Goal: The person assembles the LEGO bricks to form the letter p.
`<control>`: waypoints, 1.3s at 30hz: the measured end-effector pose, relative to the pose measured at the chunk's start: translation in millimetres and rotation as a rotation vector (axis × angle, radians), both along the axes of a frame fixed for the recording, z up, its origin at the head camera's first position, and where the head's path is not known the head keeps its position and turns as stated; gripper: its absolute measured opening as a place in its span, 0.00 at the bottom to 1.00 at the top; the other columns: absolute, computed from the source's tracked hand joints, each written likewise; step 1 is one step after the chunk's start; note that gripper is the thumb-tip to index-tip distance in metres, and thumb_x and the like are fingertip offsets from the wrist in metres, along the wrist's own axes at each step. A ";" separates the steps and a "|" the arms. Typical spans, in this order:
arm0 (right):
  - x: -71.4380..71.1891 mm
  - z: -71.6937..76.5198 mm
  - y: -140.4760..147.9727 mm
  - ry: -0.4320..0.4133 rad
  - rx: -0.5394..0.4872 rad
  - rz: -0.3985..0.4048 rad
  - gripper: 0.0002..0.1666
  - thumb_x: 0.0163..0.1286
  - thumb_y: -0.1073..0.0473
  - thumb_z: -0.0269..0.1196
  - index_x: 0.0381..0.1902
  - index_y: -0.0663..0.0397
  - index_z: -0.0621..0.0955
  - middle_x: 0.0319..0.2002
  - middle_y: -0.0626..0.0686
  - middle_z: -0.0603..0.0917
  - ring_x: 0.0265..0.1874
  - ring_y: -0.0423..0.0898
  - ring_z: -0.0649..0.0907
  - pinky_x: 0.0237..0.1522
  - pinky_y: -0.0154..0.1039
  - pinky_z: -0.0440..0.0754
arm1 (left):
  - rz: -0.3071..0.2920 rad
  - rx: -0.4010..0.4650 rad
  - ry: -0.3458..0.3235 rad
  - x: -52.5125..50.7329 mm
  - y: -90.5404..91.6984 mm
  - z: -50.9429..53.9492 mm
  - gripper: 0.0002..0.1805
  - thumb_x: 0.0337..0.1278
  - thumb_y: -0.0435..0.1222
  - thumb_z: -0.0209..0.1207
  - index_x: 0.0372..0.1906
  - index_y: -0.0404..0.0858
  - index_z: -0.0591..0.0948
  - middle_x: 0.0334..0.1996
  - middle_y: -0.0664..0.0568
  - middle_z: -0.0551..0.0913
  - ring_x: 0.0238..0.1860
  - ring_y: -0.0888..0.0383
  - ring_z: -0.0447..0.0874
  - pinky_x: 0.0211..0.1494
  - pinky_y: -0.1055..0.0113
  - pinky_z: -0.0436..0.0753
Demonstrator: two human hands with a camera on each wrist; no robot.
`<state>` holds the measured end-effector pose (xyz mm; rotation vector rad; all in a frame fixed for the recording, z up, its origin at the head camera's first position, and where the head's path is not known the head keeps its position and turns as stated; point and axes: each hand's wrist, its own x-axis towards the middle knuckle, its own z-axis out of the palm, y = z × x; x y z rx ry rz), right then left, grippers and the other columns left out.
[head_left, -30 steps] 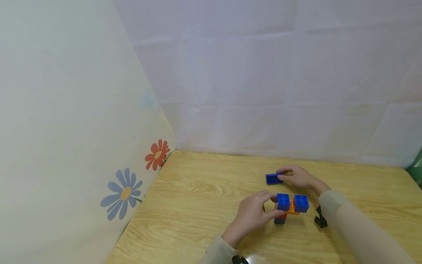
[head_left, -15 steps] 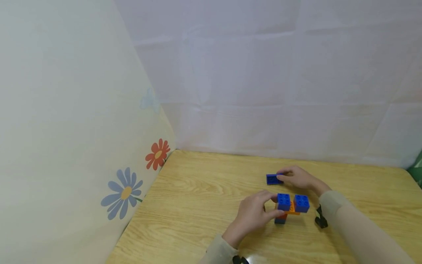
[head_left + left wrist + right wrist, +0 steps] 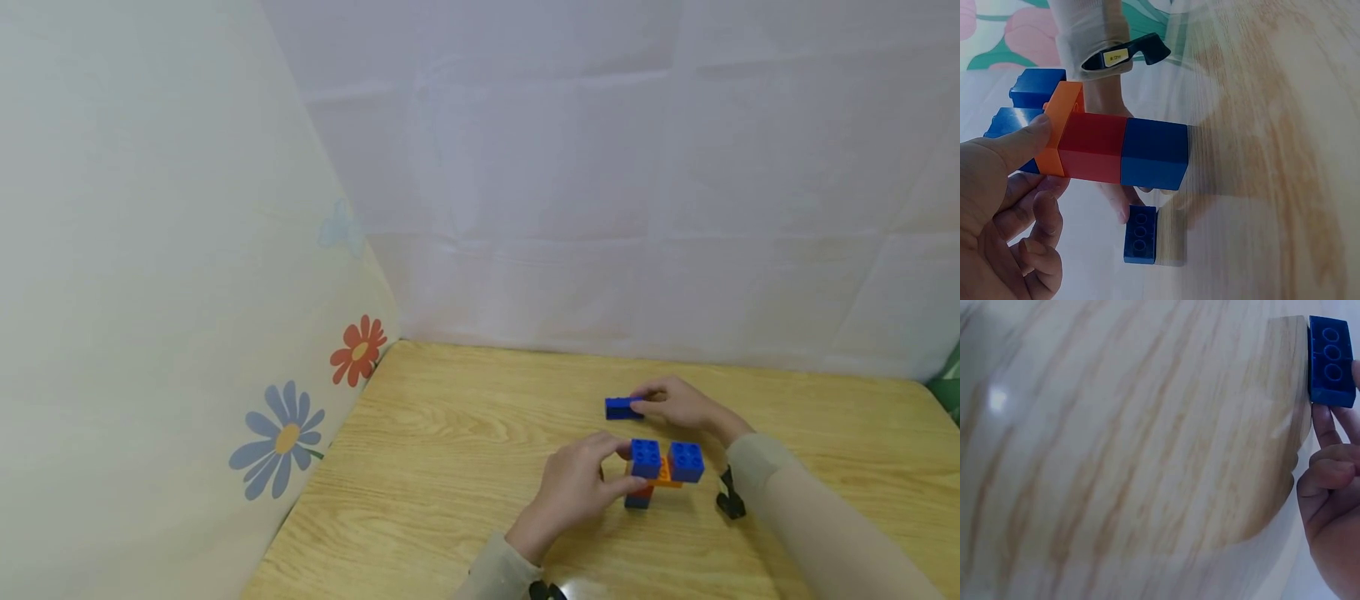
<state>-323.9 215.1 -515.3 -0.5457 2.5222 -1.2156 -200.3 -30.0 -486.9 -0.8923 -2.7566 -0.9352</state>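
Note:
My left hand (image 3: 576,485) pinches a stack of toy building bricks between thumb and fingers. A blue brick (image 3: 1155,154) forms its base, then a red brick (image 3: 1092,147) and an orange brick (image 3: 1060,128) that juts sideways. On the orange one sit two blue bricks, a left one (image 3: 645,458) and a right one (image 3: 686,462). Farther back, my right hand (image 3: 678,405) holds a loose blue brick (image 3: 621,408) by its right end. That brick's hollow underside, with round tubes, faces the right wrist camera. Its far end is hidden by the fingers.
The wood-grain table (image 3: 450,467) spreads out widely to the left of both hands. A pale cloth (image 3: 525,283) hangs behind its back edge, and a flower-printed cloth (image 3: 285,333) borders the left side.
The loose blue brick has turned in my right hand, so its hollow side now faces more toward the front than upward. My left hand and the stack stay in place.

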 end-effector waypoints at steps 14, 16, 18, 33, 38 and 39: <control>0.4 -3.5 3.0 -0.022 -0.021 -0.005 0.15 0.74 0.46 0.68 0.48 0.49 0.86 0.52 0.51 0.84 0.63 0.60 0.76 0.66 0.72 0.63 | -0.006 0.011 -0.013 -0.3 0.5 -0.1 0.21 0.63 0.55 0.69 0.55 0.49 0.87 0.45 0.67 0.85 0.26 0.77 0.72 0.27 0.80 0.72; 1.2 -4.6 3.7 -0.014 -0.040 0.003 0.14 0.74 0.47 0.68 0.47 0.50 0.86 0.51 0.51 0.84 0.62 0.60 0.76 0.66 0.73 0.62 | -0.006 0.012 -0.011 0.0 0.5 0.3 0.21 0.63 0.55 0.69 0.55 0.49 0.87 0.45 0.66 0.85 0.26 0.77 0.72 0.27 0.80 0.72; 2.0 -5.6 3.9 -0.005 -0.059 0.008 0.12 0.74 0.49 0.68 0.46 0.51 0.85 0.50 0.51 0.84 0.62 0.60 0.76 0.66 0.73 0.61 | -0.005 0.015 -0.008 0.2 0.6 0.7 0.21 0.63 0.55 0.69 0.54 0.49 0.87 0.46 0.66 0.85 0.26 0.77 0.72 0.27 0.80 0.72; 7.8 -4.9 11.5 0.023 -0.069 -0.082 0.17 0.74 0.45 0.68 0.49 0.51 0.84 0.52 0.54 0.82 0.59 0.60 0.78 0.60 0.66 0.74 | -0.006 0.021 -0.021 0.7 2.4 1.6 0.21 0.63 0.55 0.69 0.55 0.49 0.86 0.45 0.66 0.85 0.26 0.77 0.72 0.28 0.80 0.72; 12.5 1.8 12.2 0.051 -0.062 -0.087 0.18 0.74 0.44 0.68 0.49 0.51 0.84 0.54 0.56 0.81 0.55 0.57 0.81 0.54 0.58 0.81 | -0.003 0.017 -0.026 -0.2 3.1 1.2 0.22 0.63 0.55 0.69 0.56 0.49 0.86 0.45 0.67 0.85 0.25 0.77 0.72 0.27 0.79 0.72; 13.3 2.9 12.4 0.058 -0.062 -0.087 0.18 0.74 0.45 0.68 0.50 0.51 0.84 0.54 0.57 0.81 0.54 0.57 0.81 0.54 0.57 0.81 | -0.002 0.016 -0.027 -0.3 3.1 1.4 0.22 0.63 0.55 0.68 0.56 0.49 0.86 0.45 0.67 0.85 0.25 0.77 0.72 0.27 0.79 0.72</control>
